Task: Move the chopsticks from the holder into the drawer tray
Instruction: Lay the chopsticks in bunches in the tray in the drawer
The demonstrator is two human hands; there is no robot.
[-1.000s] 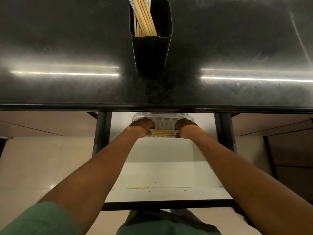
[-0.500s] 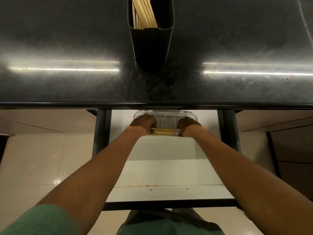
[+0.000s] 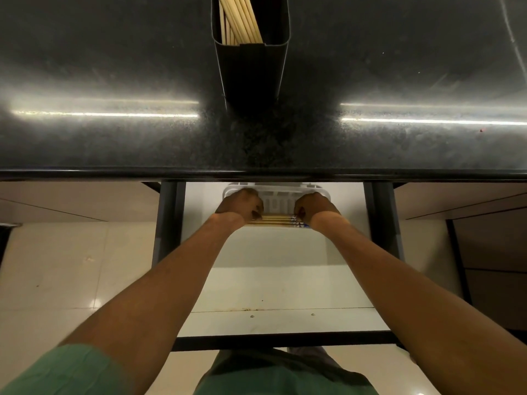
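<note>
Two hands share one load: the left hand (image 3: 242, 205) and the right hand (image 3: 313, 208) each curl their fingers around one end of a bundle of chopsticks (image 3: 275, 219), at the near edge of the white tray (image 3: 278, 201) in the open drawer (image 3: 279, 286). The step in hand is the laying down. Next, I think, both hands must loosen together, then go to the holder (image 3: 251, 72), where more chopsticks (image 3: 239, 21) stand.

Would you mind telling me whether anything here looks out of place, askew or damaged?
Nothing serious. The holder stands upright, its chopsticks leaning to one side inside. The left hand and right hand hold a bundle level at the tray. Only a thin brownish stain along a seam in the drawer floor looks off.
</note>
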